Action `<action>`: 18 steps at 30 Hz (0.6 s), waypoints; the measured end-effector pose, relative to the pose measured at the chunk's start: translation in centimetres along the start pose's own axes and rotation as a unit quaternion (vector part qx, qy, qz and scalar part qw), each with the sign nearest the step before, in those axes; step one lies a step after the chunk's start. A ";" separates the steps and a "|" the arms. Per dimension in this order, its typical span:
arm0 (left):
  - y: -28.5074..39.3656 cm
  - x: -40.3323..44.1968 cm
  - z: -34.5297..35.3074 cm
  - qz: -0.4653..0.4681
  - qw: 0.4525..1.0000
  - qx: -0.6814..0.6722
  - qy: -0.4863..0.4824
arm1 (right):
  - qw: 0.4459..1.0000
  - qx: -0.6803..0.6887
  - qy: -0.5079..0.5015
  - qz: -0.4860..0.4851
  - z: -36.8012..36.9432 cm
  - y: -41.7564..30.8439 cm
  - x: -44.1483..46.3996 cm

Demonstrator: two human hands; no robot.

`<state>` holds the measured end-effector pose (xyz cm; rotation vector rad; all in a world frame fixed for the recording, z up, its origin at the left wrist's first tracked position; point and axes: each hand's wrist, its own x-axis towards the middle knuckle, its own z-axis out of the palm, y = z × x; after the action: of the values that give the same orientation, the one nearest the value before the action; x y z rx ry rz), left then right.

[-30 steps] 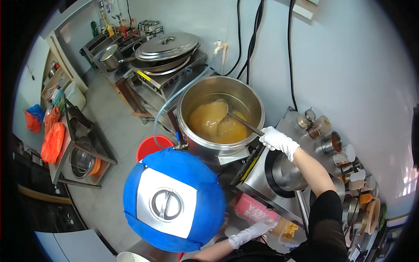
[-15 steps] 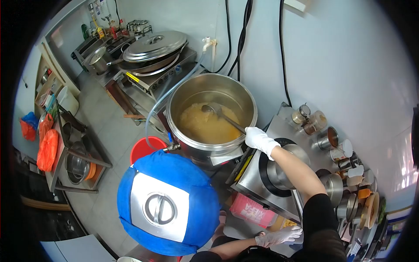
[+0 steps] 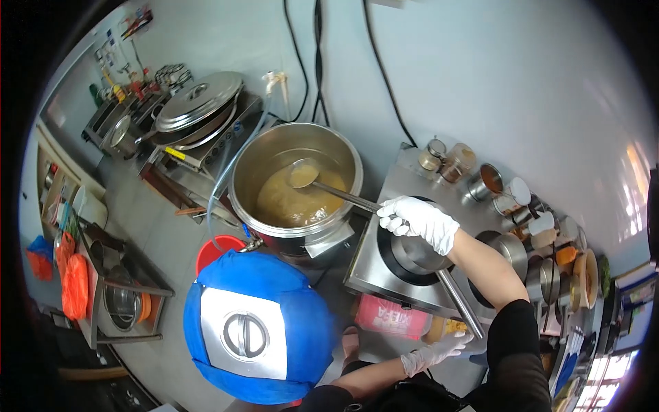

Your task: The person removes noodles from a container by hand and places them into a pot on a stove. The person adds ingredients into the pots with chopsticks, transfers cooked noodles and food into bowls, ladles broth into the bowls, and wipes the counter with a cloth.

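White-gloved, my right hand (image 3: 420,223) grips the handle of a long metal ladle (image 3: 303,174). The ladle's bowl holds cloudy yellowish liquid and is just above or at the surface of the broth (image 3: 292,206) in a tall steel pot (image 3: 353,165). Under my right hand a saucepan (image 3: 415,255) rests on the burner, its handle pointing toward me. My left hand (image 3: 439,351), in a thin pale glove, is low near the counter's front edge with its fingers stretched out. Nothing shows in it.
A blue-padded round lid (image 3: 264,329) stands in front of the pot, beside a red bucket (image 3: 214,253). Jars and steel containers (image 3: 486,182) line the wall at right. A pink container (image 3: 391,317) is below the stove. A covered wok (image 3: 199,103) is at back left.
The view has turned right, so the pot appears farther left. The ladle has come up in the pot with liquid in its bowl. My right hand has drawn back over the saucepan.
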<state>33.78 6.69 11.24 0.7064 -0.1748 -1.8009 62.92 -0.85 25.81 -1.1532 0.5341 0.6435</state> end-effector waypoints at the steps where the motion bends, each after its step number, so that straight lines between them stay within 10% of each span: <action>1: -0.3 0.5 0.0 0.009 1.000 0.007 -0.008 | 0.999 0.022 -0.023 -0.010 -0.3 0.5 -1.7; 18: 0.4 2.1 1.9 0.130 0.961 -0.198 0.146 | 0.977 0.116 0.070 -0.164 -2.8 12.3 -41.3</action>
<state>32.73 4.21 12.19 0.6192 0.2735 -1.4027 24.90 -8.00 45.07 -1.0381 0.5084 0.2085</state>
